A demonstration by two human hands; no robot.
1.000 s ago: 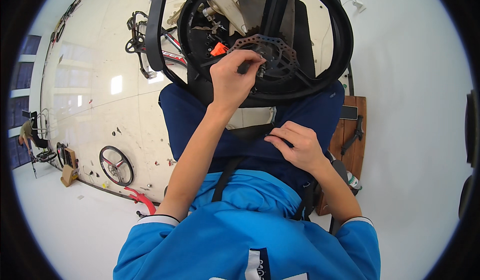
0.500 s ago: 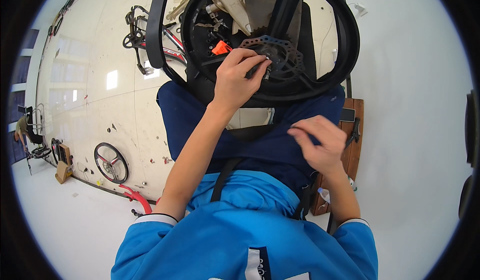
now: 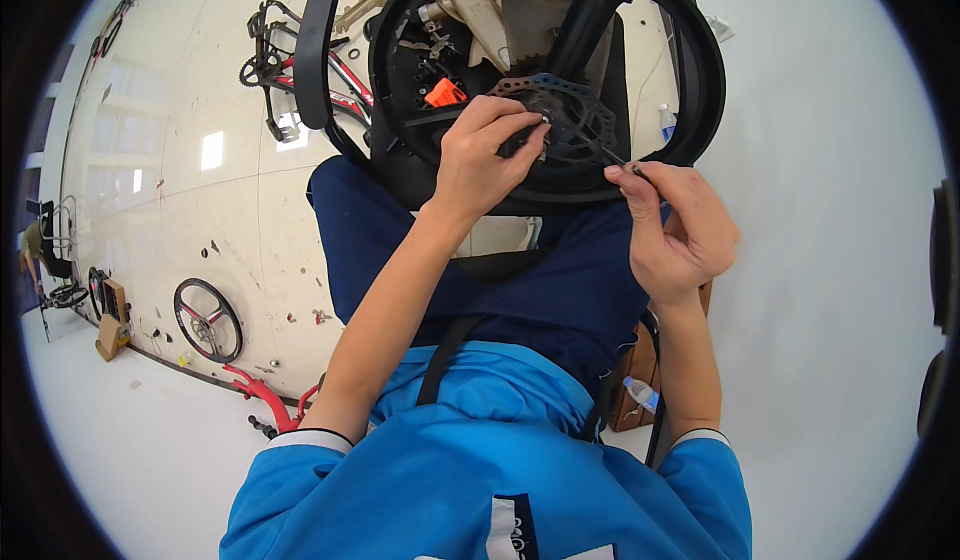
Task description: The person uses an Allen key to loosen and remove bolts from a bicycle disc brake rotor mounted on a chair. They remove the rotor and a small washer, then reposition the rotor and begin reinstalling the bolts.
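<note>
A black spoked wheel (image 3: 708, 90) lies across my lap, with a perforated metal brake disc (image 3: 545, 82) around its hub. My left hand (image 3: 485, 155) is closed in a pinch at the hub. A small shiny bit shows by its fingertips, but I cannot make out what they hold. To its right, my right hand (image 3: 690, 230) pinches a thin dark rod (image 3: 616, 157) between thumb and forefinger. The rod's tip points up and left toward the edge of the disc.
Behind the wheel's rim lie an orange piece (image 3: 444, 93) and several small metal parts. A red and black bicycle frame (image 3: 310, 85) and another three-spoked wheel (image 3: 208, 321) are on the floor at left. A plastic bottle (image 3: 641, 394) lies beside my right arm.
My right hand has moved up from above my lap to the wheel's near rim, and the thin rod now shows in its fingers. My left hand stays at the hub.
</note>
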